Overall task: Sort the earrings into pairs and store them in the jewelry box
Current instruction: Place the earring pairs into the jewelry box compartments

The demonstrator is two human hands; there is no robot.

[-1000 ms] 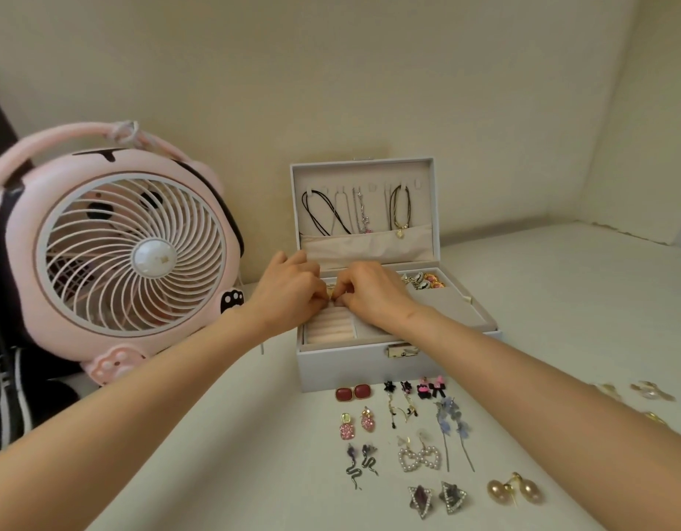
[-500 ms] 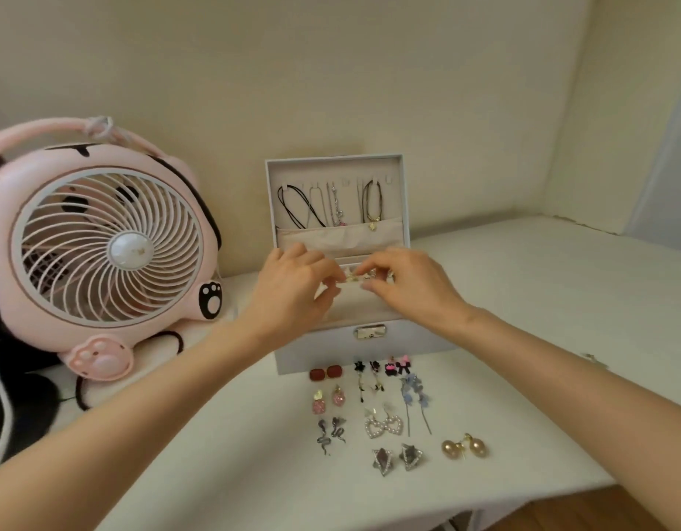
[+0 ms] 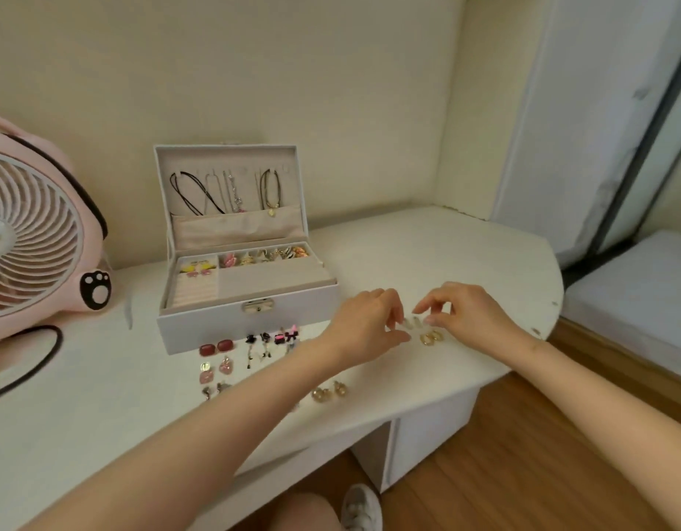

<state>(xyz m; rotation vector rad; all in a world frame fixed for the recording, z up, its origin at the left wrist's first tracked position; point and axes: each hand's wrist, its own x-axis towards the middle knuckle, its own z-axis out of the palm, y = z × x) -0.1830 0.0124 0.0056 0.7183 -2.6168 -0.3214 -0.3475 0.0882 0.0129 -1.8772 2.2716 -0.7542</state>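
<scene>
Lower centre: gold ball earrings lie on the white table. Centre right: left hand and right hand, fingers narrowed over small pale earrings; contact unclear. Gold hoops just beside. Centre: open jewelry box, paired earrings before it.

White desk, rounded right end. On it: open jewelry box, pink fan at left with black cable, earring pairs laid out in front of box, gold hoops to the right.
</scene>
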